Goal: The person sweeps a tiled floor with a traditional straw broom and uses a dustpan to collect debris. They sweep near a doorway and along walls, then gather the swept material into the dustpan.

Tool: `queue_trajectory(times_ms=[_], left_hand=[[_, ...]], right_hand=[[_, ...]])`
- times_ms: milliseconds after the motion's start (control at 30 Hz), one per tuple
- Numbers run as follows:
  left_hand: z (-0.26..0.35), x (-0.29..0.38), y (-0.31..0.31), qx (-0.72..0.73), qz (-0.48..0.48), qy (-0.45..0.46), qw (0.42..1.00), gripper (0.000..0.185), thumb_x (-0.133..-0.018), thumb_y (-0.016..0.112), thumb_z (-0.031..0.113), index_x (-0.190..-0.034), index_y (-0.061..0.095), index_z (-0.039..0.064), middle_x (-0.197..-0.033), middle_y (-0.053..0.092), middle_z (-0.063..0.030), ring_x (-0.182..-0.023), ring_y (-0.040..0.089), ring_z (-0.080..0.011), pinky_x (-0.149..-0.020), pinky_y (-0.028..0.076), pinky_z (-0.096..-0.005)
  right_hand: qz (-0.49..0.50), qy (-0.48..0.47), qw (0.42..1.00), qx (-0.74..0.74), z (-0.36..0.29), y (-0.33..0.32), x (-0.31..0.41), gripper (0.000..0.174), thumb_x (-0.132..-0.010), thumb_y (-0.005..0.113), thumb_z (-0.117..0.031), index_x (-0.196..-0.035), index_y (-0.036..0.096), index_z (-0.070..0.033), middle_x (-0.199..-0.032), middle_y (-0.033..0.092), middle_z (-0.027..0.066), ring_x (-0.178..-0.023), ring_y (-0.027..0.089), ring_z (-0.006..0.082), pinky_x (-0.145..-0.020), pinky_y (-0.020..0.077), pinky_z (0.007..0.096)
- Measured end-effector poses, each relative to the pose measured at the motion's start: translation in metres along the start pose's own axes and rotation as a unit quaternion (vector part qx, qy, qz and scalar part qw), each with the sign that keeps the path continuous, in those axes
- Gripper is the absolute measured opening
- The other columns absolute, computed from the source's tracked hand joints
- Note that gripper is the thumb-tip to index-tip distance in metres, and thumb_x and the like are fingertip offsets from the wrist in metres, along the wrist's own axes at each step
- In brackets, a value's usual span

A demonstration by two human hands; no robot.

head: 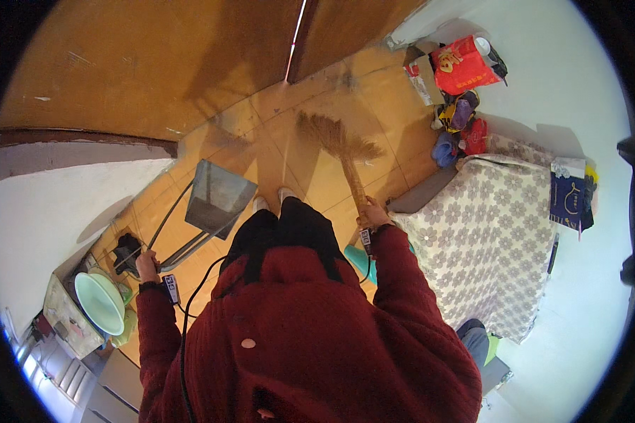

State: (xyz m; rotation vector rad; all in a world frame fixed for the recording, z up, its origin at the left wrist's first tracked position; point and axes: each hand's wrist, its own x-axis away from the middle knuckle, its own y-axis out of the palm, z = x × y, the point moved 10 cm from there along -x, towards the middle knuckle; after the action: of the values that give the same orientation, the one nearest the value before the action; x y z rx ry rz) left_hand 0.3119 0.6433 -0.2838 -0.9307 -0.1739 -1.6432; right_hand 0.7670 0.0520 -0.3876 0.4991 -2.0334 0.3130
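My right hand [373, 212] grips the handle of a straw broom [353, 172]. Its spread bristles point away from me, over the tiled floor [323, 193] in front of the wooden doors. On the other side, my left hand [147, 266] is closed around the handle of a grey long-handled dustpan [222, 193]. The pan lies to the left of my feet, and I cannot tell whether it touches the floor. No debris can be made out in the pan.
Large wooden doors [137, 58] stand ahead. To the right are a patterned cloth-covered piece of furniture [481, 227], a red bag [463, 63] and shoes [461, 113]. A pale green basin [99, 304] and a dark cloth-like item [127, 253] are at left. Behind my right arm shows a green plastic object [361, 260].
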Motion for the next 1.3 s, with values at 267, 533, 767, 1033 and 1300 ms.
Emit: queue_trajectory(times_ms=[267,533,767,1033,1300], left_hand=[[-0.021,-0.048,0.003,-0.144,-0.058,0.088,0.984,0.021,-0.073,0.057,0.010,-0.057,0.046,0.003,-0.050,0.042,-0.0027,-0.040,0.041,-0.0147,-0.041,0.031,-0.0313],[-0.022,-0.059,-0.006,-0.223,-0.054,0.118,0.966,0.024,-0.078,0.055,0.009,-0.058,0.044,0.001,-0.050,0.041,-0.0049,-0.042,0.043,-0.0157,-0.044,0.033,-0.0317],[-0.035,-0.059,-0.008,-0.102,-0.010,0.023,0.994,0.030,-0.084,0.052,0.007,-0.058,0.038,0.011,-0.050,0.032,0.0016,-0.041,0.032,-0.0131,-0.044,0.026,-0.0307],[0.005,-0.024,0.047,-0.157,-0.104,0.047,0.981,0.021,-0.079,0.052,-0.001,-0.059,0.050,0.005,-0.053,0.048,-0.0042,-0.044,0.047,-0.0135,-0.042,0.034,-0.0280],[0.026,0.035,0.074,-0.055,0.021,-0.039,0.997,0.023,-0.075,0.055,0.007,-0.057,0.042,0.010,-0.049,0.036,0.0005,-0.039,0.035,-0.0135,-0.040,0.024,-0.0302]], right_hand=[[0.006,0.057,0.985,-0.160,-0.048,-0.017,0.080,0.058,-0.085,0.053,-0.014,-0.135,0.024,-0.019,-0.075,0.052,0.0125,-0.050,0.053,0.0215,-0.040,0.0455,0.0339],[0.034,0.028,0.990,-0.132,-0.070,-0.021,0.088,0.054,-0.085,0.051,-0.014,-0.134,0.028,-0.018,-0.078,0.053,0.0122,-0.050,0.053,0.0198,-0.042,0.0474,0.0318],[0.054,-0.033,0.972,-0.228,-0.098,-0.027,0.100,0.041,-0.087,0.050,-0.017,-0.126,0.037,-0.016,-0.078,0.052,0.0085,-0.050,0.053,0.0185,-0.043,0.0475,0.0310],[0.062,-0.061,0.991,-0.104,-0.151,-0.048,0.000,0.033,-0.087,0.050,-0.017,-0.118,0.041,-0.014,-0.077,0.054,0.0100,-0.051,0.057,0.0223,-0.042,0.0470,0.0346],[0.038,0.042,0.998,-0.036,-0.154,-0.032,-0.167,0.052,-0.083,0.057,-0.015,-0.127,0.031,-0.013,-0.075,0.053,0.0160,-0.050,0.055,0.0290,-0.044,0.0460,0.0432]])
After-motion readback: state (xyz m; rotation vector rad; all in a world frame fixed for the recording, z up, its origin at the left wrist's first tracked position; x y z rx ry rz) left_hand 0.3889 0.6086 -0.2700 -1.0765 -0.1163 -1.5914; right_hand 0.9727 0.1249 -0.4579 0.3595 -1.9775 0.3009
